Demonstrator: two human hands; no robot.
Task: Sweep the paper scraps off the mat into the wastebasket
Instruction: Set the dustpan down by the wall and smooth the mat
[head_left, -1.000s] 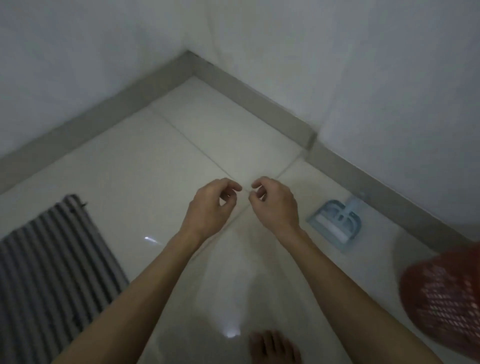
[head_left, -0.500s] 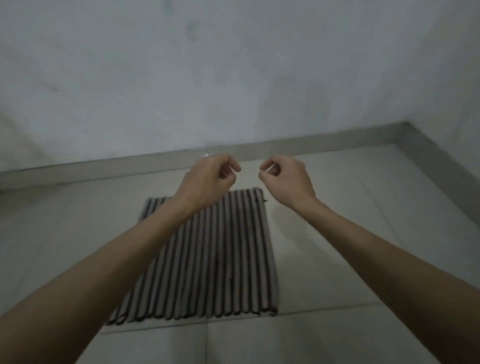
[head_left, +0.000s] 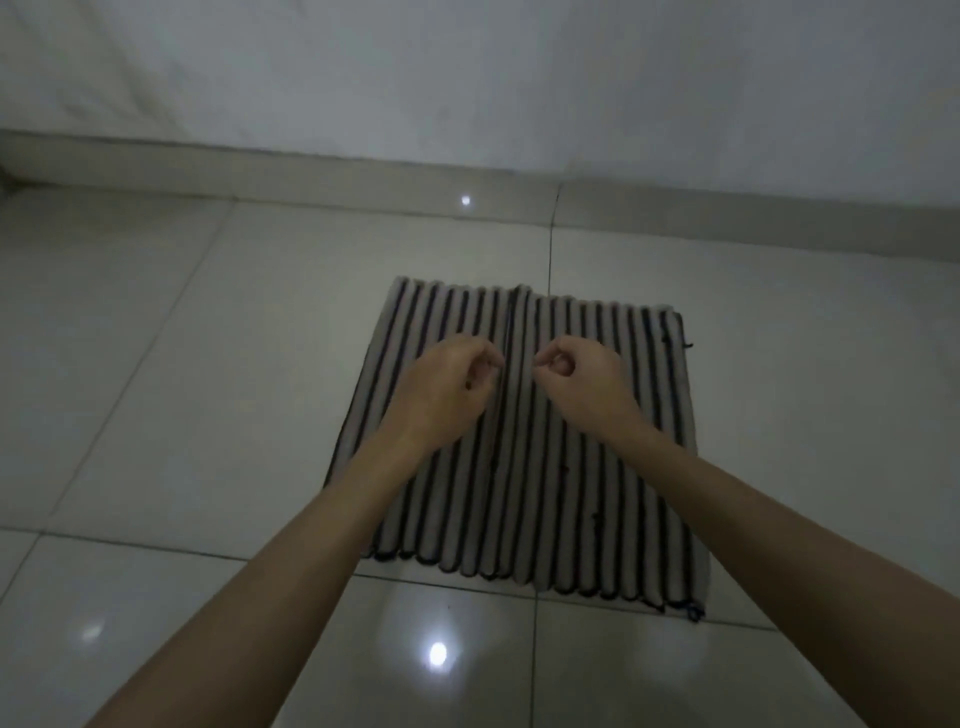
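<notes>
Striped mat (head_left: 582, 467) under left hand (head_left: 447, 389) and right hand (head_left: 584, 382), fingers curled.

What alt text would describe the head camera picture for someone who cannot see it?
A person's left hand and right hand hover side by side, fingers curled, over a striped mat lying flat on a glossy tiled floor. Whether they pinch anything is unclear. A grey wall stands behind.

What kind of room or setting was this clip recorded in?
Probably a bare indoor room at home, dimly lit: glossy tiled floor, plain wall with a skirting strip, and a striped mat lying flat under both hands.
</notes>
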